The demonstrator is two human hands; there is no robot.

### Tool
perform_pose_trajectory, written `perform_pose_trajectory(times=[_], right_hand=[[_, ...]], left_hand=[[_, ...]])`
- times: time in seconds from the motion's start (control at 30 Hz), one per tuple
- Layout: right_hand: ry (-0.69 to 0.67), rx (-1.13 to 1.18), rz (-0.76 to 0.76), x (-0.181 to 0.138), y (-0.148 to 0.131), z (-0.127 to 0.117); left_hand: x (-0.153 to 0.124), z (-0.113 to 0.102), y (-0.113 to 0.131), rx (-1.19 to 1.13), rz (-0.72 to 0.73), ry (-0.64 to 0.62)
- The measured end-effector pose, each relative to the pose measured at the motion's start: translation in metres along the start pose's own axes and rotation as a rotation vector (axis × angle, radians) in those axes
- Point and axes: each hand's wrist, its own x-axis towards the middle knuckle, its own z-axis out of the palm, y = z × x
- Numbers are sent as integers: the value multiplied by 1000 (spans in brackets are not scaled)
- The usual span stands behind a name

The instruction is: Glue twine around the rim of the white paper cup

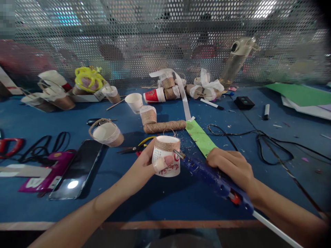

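Observation:
My left hand (150, 162) is wrapped round a white paper cup (168, 170) printed with red blossoms and dark writing, its thumb across the front. Brown twine (165, 145) winds round the cup's upper part, just below the rim, and a loose end curls up behind. In my right hand (232, 167) is a blue hot glue gun (212, 177), with a white glue stick (275, 229) sticking out of its back. The gun's metal nozzle (179, 154) points left at the lower edge of the twine; whether it touches is hard to tell.
A twine roll (165, 126) lies behind the cup, near a green strip (200, 137). Scissors (131, 149), a handled cup (108, 133) and a phone (77, 172) are on the left. A black cable (261, 137) crosses the right side. Perforated metal mesh (155, 41) stands at the back.

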Motion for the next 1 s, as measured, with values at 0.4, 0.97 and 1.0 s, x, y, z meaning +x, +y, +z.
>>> perform_pose_trajectory(times=[0.4, 0.97, 1.0], right_hand=[[52, -26, -15, 2, -2, 2], [36, -5, -20, 2, -1, 1], [42, -5, -20, 2, -1, 1]], left_hand=[[1, 0, 0, 16, 9, 11], [1, 1, 2, 42, 26, 22], [1, 1, 2, 45, 26, 25]])
